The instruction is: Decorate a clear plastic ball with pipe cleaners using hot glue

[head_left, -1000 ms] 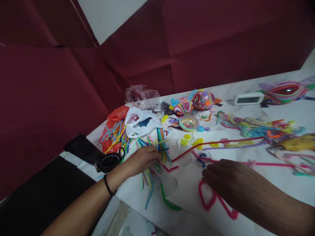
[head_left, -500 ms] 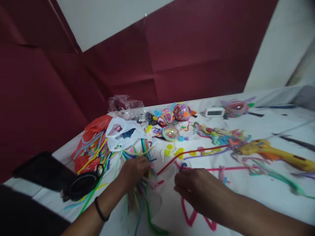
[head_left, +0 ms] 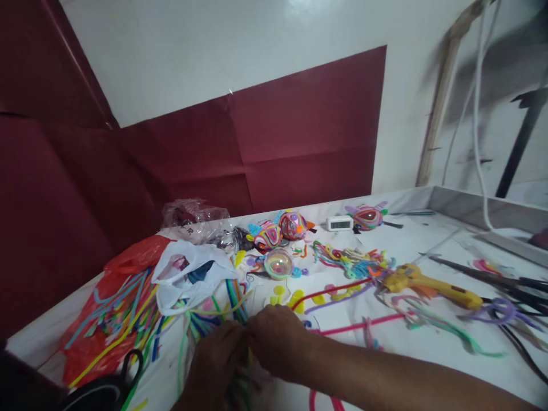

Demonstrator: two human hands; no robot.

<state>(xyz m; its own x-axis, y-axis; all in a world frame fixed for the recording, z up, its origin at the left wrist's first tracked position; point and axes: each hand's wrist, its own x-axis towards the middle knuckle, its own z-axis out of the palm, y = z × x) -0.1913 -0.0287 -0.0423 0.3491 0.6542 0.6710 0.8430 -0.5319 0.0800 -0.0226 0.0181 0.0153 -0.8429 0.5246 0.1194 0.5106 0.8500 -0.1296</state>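
My left hand point(head_left: 216, 357) and my right hand point(head_left: 276, 339) meet at the front middle of the table, fingers curled in and touching. Whatever is between them is hidden behind the knuckles. Beneath and beside them lies a loose bundle of coloured pipe cleaners point(head_left: 233, 297). Just right of my right hand, a pink pipe cleaner point(head_left: 363, 325) runs across the table, and a red pipe cleaner point(head_left: 331, 290) lies behind it. A clear plastic ball point(head_left: 279, 264) sits beyond my hands, near yellow felt pieces point(head_left: 297, 299).
A red bag point(head_left: 92, 354) of pipe cleaners and a white plastic bag point(head_left: 173, 288) lie left. Finished decorated balls point(head_left: 293, 225) stand at the back beside a small digital clock point(head_left: 339, 223). A yellow glue gun point(head_left: 445, 288) and dark scissors point(head_left: 466, 271) lie right. A black round object point(head_left: 96, 394) is front left.
My right hand has moved left, away from the bent pink pipe cleaner, and now meets my left hand. The view has tilted up and swung right.
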